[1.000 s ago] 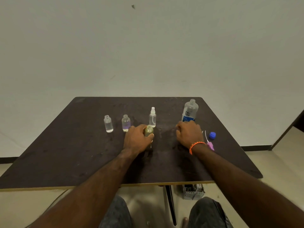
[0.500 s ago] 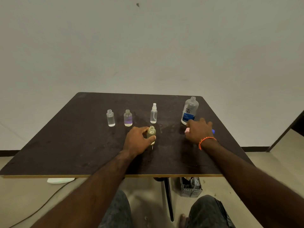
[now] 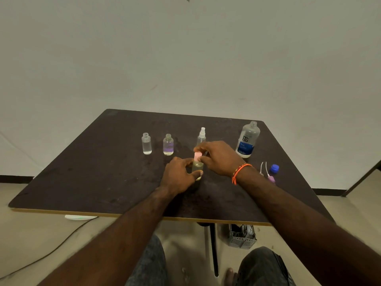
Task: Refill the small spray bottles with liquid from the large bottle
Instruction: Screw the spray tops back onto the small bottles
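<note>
My left hand point(image 3: 181, 175) grips a small yellowish bottle point(image 3: 197, 168) standing on the dark table point(image 3: 92, 178). My right hand point(image 3: 218, 156) pinches a pink spray cap point(image 3: 197, 156) right on top of that bottle's neck. Behind them stands a small clear spray bottle point(image 3: 201, 136) with its white sprayer on. Two small bottles without caps stand to the left: a clear one point(image 3: 146, 143) and one with purple-tinted liquid point(image 3: 168, 145). The large bottle point(image 3: 247, 139) with a blue label stands uncapped at the back right.
A blue cap point(image 3: 274, 168) and a purple sprayer head with white dip tubes point(image 3: 268, 174) lie on the table right of my right wrist. Below the table edge are a grey basket point(image 3: 242, 237), the table leg, a cable on the floor and my knees.
My right hand picked up the pink spray cap from the right side of the table and brought it left onto the yellowish bottle. My left hand stayed on that bottle.
</note>
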A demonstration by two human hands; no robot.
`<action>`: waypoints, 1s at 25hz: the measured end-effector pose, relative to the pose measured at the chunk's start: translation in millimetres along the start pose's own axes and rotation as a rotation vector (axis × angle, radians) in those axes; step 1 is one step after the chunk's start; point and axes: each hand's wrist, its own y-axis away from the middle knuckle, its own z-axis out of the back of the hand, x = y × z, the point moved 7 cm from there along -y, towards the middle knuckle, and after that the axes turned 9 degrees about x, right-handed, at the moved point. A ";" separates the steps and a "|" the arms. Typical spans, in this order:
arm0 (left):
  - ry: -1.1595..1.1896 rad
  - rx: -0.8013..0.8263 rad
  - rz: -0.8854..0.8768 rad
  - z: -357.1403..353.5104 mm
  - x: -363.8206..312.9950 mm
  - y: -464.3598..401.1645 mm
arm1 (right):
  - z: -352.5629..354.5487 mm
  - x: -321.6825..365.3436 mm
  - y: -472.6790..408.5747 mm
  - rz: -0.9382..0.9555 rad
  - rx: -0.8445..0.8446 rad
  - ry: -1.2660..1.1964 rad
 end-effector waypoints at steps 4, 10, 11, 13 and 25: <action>-0.016 -0.029 -0.018 1.2 -1.2 -0.5 | -0.5 -9.1 -6.8 -0.128 0.036 0.075; -0.018 -0.019 -0.017 0.1 -0.5 0.6 | -0.6 -0.9 -7.4 -0.083 0.089 0.179; -0.012 -0.019 -0.017 0.6 -1.5 1.3 | -1.7 2.9 -7.9 -0.062 0.090 0.219; 0.000 -0.013 -0.018 -0.9 -0.5 1.5 | -5.8 7.5 -10.0 -0.057 0.108 0.237; 0.018 -0.034 -0.032 1.5 -1.9 3.8 | -17.7 0.8 -2.8 -0.156 0.078 -0.066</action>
